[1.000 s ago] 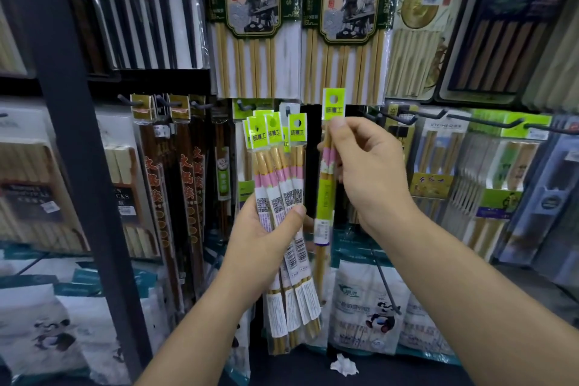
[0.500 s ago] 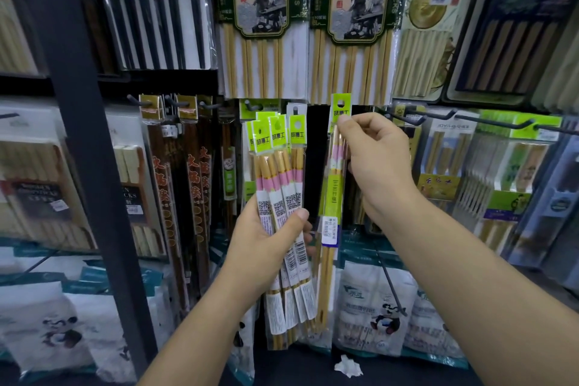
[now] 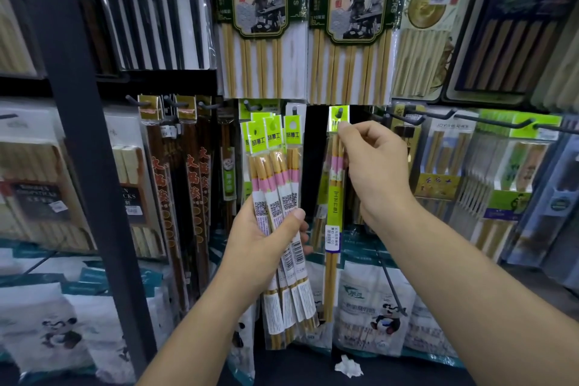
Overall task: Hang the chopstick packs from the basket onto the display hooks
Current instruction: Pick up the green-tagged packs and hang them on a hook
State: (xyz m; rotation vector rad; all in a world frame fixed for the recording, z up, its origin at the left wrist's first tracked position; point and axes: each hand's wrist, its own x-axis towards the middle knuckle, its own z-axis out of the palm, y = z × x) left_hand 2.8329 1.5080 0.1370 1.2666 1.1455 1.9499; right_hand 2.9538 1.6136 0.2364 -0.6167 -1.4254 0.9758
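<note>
Right now my left grip (image 3: 266, 241) is curled round a fanned bundle of chopstick packs (image 3: 277, 194), with the thumb pressed across their white paper sleeves, which are printed with QR codes and barcodes. Each clear plastic wrapper shows bamboo-coloured sticks with a pink band and a lime-green header card bearing white Chinese characters. My right grip (image 3: 376, 172) pinches a single pack (image 3: 332, 216) just under its lime header, thumb and forefinger closed on it. The pack hangs upright, and the header's hole sits at the dark tip of a display hook (image 3: 339, 112). Above hang two green-bordered packs (image 3: 260, 9) printed "CHOPSTICKS" and "火锅筷". Left of them, a black-stick pack (image 3: 150, 19) reads "5" and "1".
</note>
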